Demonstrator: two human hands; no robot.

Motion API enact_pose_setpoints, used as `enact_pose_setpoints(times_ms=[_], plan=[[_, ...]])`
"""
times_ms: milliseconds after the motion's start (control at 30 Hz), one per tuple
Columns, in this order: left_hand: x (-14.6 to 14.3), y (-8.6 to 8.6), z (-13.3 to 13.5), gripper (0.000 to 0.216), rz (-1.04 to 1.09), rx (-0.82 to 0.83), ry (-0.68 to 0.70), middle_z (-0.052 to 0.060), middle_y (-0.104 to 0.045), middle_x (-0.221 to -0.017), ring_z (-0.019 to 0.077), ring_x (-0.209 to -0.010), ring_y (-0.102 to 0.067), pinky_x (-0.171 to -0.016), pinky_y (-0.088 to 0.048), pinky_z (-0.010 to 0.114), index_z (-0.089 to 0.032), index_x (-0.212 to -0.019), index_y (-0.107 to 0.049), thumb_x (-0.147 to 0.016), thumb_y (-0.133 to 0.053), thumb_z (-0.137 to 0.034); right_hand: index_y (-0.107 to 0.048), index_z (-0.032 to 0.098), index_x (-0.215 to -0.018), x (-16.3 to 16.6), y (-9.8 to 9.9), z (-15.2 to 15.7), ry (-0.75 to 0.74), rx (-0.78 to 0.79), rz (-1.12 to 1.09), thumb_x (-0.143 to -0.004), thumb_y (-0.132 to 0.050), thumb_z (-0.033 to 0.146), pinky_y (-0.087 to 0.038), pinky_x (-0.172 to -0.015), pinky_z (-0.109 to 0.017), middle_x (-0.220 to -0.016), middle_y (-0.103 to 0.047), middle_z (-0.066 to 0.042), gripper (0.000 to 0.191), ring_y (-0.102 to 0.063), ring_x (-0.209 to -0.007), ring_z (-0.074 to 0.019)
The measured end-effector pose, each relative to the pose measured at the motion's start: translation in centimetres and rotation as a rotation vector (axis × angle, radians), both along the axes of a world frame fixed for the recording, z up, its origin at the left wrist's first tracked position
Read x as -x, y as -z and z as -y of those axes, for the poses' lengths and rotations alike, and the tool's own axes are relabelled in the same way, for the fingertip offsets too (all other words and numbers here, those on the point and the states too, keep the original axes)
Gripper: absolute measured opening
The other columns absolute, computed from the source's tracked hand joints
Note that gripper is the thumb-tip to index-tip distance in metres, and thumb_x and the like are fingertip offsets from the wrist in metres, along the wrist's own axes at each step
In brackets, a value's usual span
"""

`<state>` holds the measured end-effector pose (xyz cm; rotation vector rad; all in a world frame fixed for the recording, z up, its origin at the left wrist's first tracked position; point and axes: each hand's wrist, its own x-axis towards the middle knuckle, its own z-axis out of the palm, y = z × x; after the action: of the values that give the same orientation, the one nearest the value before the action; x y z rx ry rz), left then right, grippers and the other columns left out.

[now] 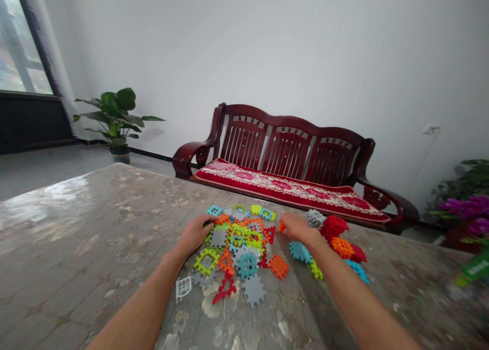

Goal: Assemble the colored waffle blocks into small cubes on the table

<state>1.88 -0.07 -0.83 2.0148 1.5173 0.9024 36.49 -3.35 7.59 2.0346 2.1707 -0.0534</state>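
A loose pile of flat, notched plastic building tiles [239, 235] in lime, orange, grey, blue and red lies on the table before me. At its left edge is my left hand [194, 233], thumb and forefinger apart, with the fingertips by an orange tile [222, 218]. To the right of the pile, my right hand [297, 226] is closed on a small orange tile [281, 226], mostly covered by the fingers. Beyond and beside my right wrist sit stacked tiles in grey [315, 218], red [334, 226], orange [342, 247] and blue [300, 251].
A patterned cloth covers the table [95, 238]. Close to me lie a white window-like piece [184, 287], a red triangle [225, 289] and a grey tile [254, 291]. Behind the table stands a wooden bench [282, 141]; purple flowers [468, 212] are at right.
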Motion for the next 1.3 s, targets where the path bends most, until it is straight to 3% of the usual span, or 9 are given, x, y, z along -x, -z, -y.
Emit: enact_pose_setpoints(times_ms=[200, 433, 567, 833, 1067, 1167, 1300], plan=[[0.0, 0.1, 0.0, 0.033, 0.012, -0.005, 0.008, 0.004, -0.074, -0.115, 0.0229, -0.108, -0.066, -0.101, -0.047, 0.034, -0.022, -0.104, -0.073, -0.082, -0.050, -0.029, -0.056, 0.018, -0.132, 0.7, 0.8, 1.1, -0.016, -0.018, 0.004, -0.086, -0.053, 0.015, -0.041, -0.100, -0.046, -0.134, -0.057, -0.019, 0.047, -0.053, -0.125, -0.0329], [0.0, -0.3, 0.2, 0.036, -0.009, 0.019, -0.002, 0.006, -0.074, -0.116, 0.0235, -0.109, -0.066, -0.101, -0.047, 0.035, -0.020, -0.108, -0.073, -0.081, -0.049, -0.029, -0.051, 0.025, -0.141, 0.0, 0.9, 2.1, -0.033, -0.086, -0.022, -0.085, -0.037, 0.002, -0.036, -0.106, -0.036, -0.136, -0.059, -0.010, 0.062, -0.053, -0.125, -0.0242], [0.0, -0.1, 0.1, 0.037, -0.008, 0.016, -0.009, 0.005, -0.074, -0.116, 0.0232, -0.109, -0.066, -0.101, -0.047, 0.034, -0.020, -0.109, -0.072, -0.081, -0.049, -0.029, -0.044, 0.021, -0.147, 0.2, 1.4, 2.9, -0.052, -0.193, -0.046, -0.088, -0.035, 0.004, -0.038, -0.104, -0.034, -0.134, -0.060, -0.011, 0.062, -0.054, -0.122, -0.0240], [0.2, 0.7, -0.4, 0.037, -0.006, -0.009, -0.001, 0.004, -0.074, -0.116, 0.0226, -0.109, -0.066, -0.101, -0.046, 0.033, -0.021, -0.109, -0.072, -0.081, -0.049, -0.030, -0.040, 0.021, -0.149, 0.4, 1.9, 3.7, -0.022, -0.165, 0.031, -0.088, -0.038, 0.006, -0.042, -0.096, -0.038, -0.129, -0.058, -0.016, 0.062, -0.054, -0.117, -0.0290], [0.2, 0.6, -0.4, 0.039, -0.028, -0.015, 0.014, 0.004, -0.074, -0.116, 0.0229, -0.110, -0.065, -0.101, -0.046, 0.034, -0.021, -0.110, -0.073, -0.082, -0.047, -0.032, -0.046, 0.016, -0.140, -0.8, 3.6, 3.0, -0.056, -0.370, -0.408, -0.084, -0.035, 0.004, -0.039, -0.107, -0.036, -0.132, -0.059, -0.012, 0.058, -0.053, -0.124, -0.0210], [0.3, 0.5, -0.4, 0.040, -0.033, -0.015, 0.004, 0.003, -0.074, -0.115, 0.0226, -0.109, -0.066, -0.101, -0.046, 0.034, -0.022, -0.109, -0.073, -0.082, -0.047, -0.033, -0.052, 0.016, -0.130, -2.2, 3.0, 3.3, 0.008, -0.460, -0.626, -0.081, -0.041, 0.011, -0.040, -0.108, -0.039, -0.129, -0.062, -0.011, 0.050, -0.056, -0.121, -0.0211], [0.3, 0.4, -0.4, 0.042, -0.031, -0.016, 0.018, 0.004, -0.074, -0.115, 0.0236, -0.109, -0.066, -0.100, -0.047, 0.035, -0.021, -0.110, -0.073, -0.081, -0.046, -0.034, -0.060, 0.017, -0.115, -5.8, 1.2, 4.8, 0.200, -0.532, -0.857, -0.075, -0.049, 0.022, -0.048, -0.099, -0.038, -0.115, -0.068, -0.009, 0.042, -0.063, -0.108, -0.0223]])
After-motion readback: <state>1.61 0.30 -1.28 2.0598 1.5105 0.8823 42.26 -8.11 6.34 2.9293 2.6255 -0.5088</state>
